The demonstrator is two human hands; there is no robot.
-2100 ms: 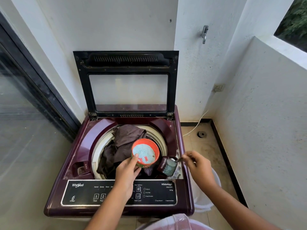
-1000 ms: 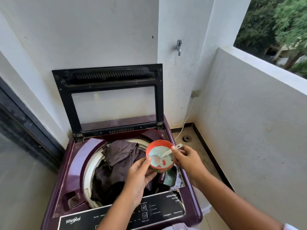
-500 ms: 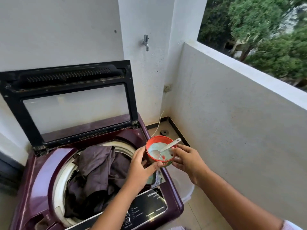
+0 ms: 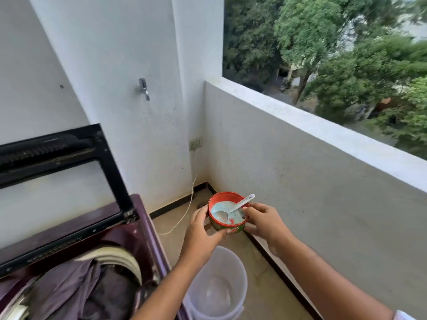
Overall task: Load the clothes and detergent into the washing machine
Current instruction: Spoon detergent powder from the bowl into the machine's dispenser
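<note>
Both hands hold a round red detergent tub point(image 4: 227, 214) in the air, right of the washing machine and above the floor. My left hand point(image 4: 202, 229) cups its left side and underside. My right hand point(image 4: 263, 219) grips its right rim. Blue-white powder and a white plastic spoon point(image 4: 240, 205) lie inside the tub. The maroon top-load washing machine point(image 4: 143, 229) stands at the lower left with its black lid point(image 4: 101, 158) raised. Dark clothes point(image 4: 76, 289) fill its drum.
A translucent white bucket point(image 4: 217, 285) stands on the floor right of the machine, below my hands. A low white balcony wall point(image 4: 312, 181) runs along the right. A tap point(image 4: 144, 88) and a socket point(image 4: 195, 143) with a white cable are on the back wall.
The tub has moved right, from over the drum to beyond the machine's side. My right hand laid the spoon in the tub and now grips the rim. The view swung right.
</note>
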